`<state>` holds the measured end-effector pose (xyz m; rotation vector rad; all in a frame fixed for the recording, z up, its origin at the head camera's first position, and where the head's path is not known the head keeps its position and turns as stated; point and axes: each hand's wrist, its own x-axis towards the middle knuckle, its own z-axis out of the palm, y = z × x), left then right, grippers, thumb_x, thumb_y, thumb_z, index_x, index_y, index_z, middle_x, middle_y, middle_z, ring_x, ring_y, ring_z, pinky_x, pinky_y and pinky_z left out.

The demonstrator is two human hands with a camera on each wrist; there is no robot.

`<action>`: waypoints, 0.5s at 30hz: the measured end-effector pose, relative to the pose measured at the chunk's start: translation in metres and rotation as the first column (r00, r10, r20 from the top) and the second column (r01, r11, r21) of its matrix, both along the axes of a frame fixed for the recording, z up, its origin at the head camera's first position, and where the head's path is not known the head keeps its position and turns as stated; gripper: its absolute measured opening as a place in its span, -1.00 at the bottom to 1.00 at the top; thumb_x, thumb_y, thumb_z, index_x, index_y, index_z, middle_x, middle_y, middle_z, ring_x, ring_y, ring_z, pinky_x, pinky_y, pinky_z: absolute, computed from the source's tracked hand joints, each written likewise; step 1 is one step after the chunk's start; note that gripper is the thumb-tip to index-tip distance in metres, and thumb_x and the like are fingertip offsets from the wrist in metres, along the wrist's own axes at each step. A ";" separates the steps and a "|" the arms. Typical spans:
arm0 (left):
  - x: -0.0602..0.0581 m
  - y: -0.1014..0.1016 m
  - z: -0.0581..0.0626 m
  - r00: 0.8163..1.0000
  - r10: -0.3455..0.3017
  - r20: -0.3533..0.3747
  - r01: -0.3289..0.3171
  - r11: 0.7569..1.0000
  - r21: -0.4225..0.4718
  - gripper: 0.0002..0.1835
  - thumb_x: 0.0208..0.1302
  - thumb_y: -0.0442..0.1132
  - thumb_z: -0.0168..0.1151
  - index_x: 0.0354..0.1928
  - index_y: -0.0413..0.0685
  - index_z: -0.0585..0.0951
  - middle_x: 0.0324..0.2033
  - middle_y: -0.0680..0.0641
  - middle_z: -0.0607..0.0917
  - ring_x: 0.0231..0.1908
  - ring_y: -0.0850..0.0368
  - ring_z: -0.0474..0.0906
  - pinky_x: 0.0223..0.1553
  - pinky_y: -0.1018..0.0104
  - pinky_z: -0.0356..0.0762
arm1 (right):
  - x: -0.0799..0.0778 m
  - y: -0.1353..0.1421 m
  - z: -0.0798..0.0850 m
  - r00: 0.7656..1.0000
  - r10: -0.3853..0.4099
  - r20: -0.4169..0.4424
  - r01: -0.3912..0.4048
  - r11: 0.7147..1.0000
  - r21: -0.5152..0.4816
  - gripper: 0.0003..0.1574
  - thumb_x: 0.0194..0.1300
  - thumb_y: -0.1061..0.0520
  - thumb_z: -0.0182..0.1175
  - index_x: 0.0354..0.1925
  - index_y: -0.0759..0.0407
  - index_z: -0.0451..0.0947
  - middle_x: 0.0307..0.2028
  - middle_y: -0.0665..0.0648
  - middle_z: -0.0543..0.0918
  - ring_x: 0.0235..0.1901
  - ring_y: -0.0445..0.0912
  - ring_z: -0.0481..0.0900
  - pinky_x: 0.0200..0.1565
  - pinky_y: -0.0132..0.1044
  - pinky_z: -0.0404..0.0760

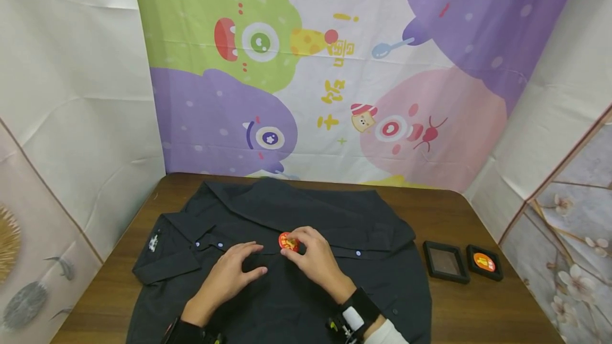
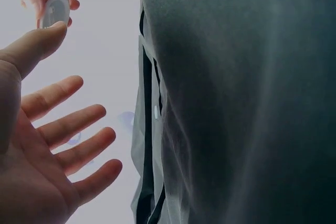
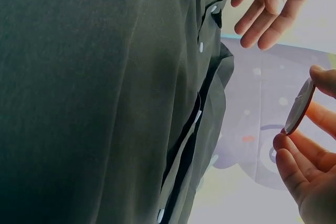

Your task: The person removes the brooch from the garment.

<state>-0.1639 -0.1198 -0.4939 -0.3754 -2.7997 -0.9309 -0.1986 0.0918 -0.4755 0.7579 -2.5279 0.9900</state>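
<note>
My right hand [image 1: 315, 259] pinches a round red pin badge [image 1: 288, 241] by its edge between thumb and fingers, above the middle of a dark button-up shirt [image 1: 306, 301]. In the left wrist view the pale back of the badge [image 2: 55, 9] shows. The right wrist view catches the badge [image 3: 301, 106] nearly edge-on, away from the cloth. Left of it my left hand [image 1: 229, 269] hovers over the shirt with fingers spread and nothing in its grasp. Small white buttons [image 1: 358, 254] run along the shirt's placket.
To the right of the shirt, a square black display frame [image 1: 446, 262] with a see-through middle lies on the wooden table [image 1: 507, 301]. Beside it a smaller black case [image 1: 494, 272] holds an orange badge [image 1: 485, 262]. A cartoon-printed cloth [image 1: 325, 147] hangs behind the table.
</note>
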 end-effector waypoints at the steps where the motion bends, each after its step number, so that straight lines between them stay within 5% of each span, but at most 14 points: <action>1: 0.000 0.000 0.000 1.000 -0.001 0.000 0.001 1.000 -0.002 -0.51 0.01 -0.01 0.38 0.02 -0.01 0.59 0.10 -0.18 0.57 0.13 -0.14 0.41 0.07 -0.22 0.40 | 0.000 0.000 0.000 1.000 -0.002 0.001 0.002 1.000 0.000 -0.61 0.02 -0.05 0.38 -0.16 0.06 0.64 -0.20 0.02 0.61 -0.19 -0.15 0.52 -0.16 -0.14 0.62; 15: -0.002 0.002 -0.002 0.999 -0.004 0.047 0.006 0.999 -0.039 -0.46 0.02 0.03 0.35 0.06 -0.03 0.56 0.14 -0.21 0.52 0.18 -0.18 0.34 0.08 -0.28 0.35 | 0.000 0.003 0.002 0.999 -0.018 -0.028 0.018 1.000 -0.008 -0.62 -0.02 0.00 0.42 -0.20 0.08 0.65 -0.20 0.04 0.63 -0.17 -0.12 0.51 -0.12 -0.10 0.60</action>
